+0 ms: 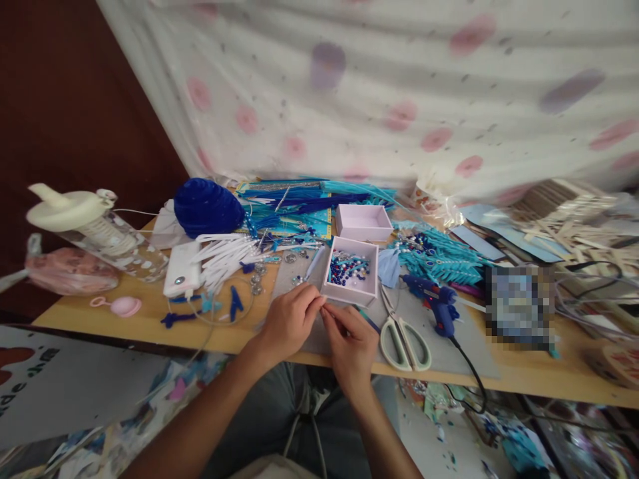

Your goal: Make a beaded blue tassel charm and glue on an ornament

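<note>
My left hand and my right hand meet over a grey mat at the front of the wooden table. Both are pinched together at the fingertips on something too small to make out. Just beyond them stands a small white box holding several blue and red beads. A second white box, empty, sits behind it.
Scissors with pale green handles lie right of my hands, beside a blue glue gun with a black cord. Blue and turquoise craft strips, white strips, a dark blue felt piece and a pink rattle crowd the table.
</note>
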{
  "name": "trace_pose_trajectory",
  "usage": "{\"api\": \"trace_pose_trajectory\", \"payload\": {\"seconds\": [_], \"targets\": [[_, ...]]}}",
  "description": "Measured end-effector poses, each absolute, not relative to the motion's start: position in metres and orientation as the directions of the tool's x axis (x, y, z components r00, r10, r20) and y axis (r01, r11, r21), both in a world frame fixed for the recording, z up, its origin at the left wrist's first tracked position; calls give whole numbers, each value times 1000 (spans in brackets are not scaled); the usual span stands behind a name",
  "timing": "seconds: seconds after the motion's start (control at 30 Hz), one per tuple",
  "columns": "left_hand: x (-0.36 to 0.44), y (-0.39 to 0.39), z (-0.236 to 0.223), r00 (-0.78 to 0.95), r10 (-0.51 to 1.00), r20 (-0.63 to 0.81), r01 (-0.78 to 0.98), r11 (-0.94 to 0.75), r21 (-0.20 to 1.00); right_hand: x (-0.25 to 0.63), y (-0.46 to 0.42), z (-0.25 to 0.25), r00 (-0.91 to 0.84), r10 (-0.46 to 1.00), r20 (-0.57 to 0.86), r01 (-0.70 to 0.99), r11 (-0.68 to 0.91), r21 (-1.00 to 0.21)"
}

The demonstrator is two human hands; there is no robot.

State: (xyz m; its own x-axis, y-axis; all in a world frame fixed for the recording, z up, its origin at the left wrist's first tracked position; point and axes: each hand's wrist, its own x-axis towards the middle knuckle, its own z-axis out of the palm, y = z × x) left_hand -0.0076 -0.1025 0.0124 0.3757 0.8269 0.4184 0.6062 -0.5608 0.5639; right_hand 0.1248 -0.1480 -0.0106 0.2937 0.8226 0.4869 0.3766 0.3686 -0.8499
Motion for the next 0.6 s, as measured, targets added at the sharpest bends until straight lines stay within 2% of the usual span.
{"api": "trace_pose_trajectory", "payload": {"seconds": [0.23,0.37,0.47,0.53,0.6], "targets": [[-7,-106,20,388,849,359,646,-528,551,123,-148,-10,332,810,483,328,381,-865],[-2,-94,47,413,816,405,639,-576,510,124,-148,-13,343,803,487,316,390,-865],[12,-67,70,549,717,430,620,-694,366,123,-148,-15,331,805,492,321,394,-861],[26,-43,81,715,611,340,565,-791,233,123,-149,-16,336,801,496,320,398,-860],[39,-22,87,804,561,199,545,-828,131,123,-149,-18,343,798,496,318,398,-861]]}}
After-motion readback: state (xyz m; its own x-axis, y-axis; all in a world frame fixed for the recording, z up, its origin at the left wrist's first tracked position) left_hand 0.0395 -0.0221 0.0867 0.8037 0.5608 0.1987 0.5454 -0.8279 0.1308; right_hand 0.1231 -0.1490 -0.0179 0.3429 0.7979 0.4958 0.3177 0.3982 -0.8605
